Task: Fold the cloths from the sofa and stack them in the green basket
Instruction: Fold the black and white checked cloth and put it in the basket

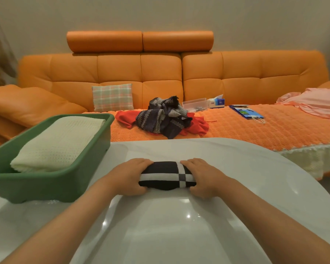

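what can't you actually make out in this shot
Head view only.
Both ends of the black and white cloth: covered by the left hand and right hand gripping it.
Anything beneath the cream cloth in the green basket: hidden by that cloth and the basket wall.
How many cloths make up the dark pile on the sofa: tangled, covering part of the red cloth.
Tissue box print: too small.

Plaid cushion (112, 97), tissue box (216, 102), blue bag (246, 111)
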A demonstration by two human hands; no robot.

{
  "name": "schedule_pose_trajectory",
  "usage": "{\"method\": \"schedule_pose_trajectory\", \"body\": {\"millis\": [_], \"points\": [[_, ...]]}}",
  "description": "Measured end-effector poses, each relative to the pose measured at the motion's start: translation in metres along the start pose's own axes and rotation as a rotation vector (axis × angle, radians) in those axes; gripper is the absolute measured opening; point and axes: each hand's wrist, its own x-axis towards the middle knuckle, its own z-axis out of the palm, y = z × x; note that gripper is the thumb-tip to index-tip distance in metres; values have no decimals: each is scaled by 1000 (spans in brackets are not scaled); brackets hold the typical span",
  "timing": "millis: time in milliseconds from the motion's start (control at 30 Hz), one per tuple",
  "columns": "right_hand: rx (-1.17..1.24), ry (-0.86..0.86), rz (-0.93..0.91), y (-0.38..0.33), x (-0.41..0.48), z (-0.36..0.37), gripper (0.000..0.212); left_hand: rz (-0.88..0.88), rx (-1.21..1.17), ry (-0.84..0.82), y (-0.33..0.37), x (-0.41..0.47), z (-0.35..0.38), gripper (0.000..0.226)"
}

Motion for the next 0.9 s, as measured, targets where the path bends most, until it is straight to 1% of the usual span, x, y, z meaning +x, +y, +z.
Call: {"method": "schedule_pose_trajectory", "body": {"millis": [100, 200, 267, 367, 500, 600, 700, 800, 900], "points": [[-50, -28, 12, -5, 2, -5, 81, -73, -6, -81, 5, 5, -6, 67], [-109, -25, 17, -11, 0, -6, 75, -92, 98, -76, 15, 3, -5, 58], [-143, 12, 12, -16, -5, -5, 69, -93, 176, -51, 21, -5, -6, 53], [-134, 92, -5, -28, -15, -12, 64, -81, 215, 23, 24, -25, -21, 53], [-21, 301, -47, -61, -17, -41, 70, -58, 208, 225, 20, -60, -75, 59], [24, 423, -128, -109, -7, -64, 75, -85, 251, 330, -8, -89, -120, 69], [-26, 497, -237, -165, 15, -84, 76, -159, 245, 356, -52, -125, -154, 75], [-100, 515, -311, -220, 44, -94, 76, -255, 217, 332, -95, -159, -171, 81], [-158, 495, -355, -270, 75, -92, 75, -340, 162, 332, -140, -179, -173, 79]]}}
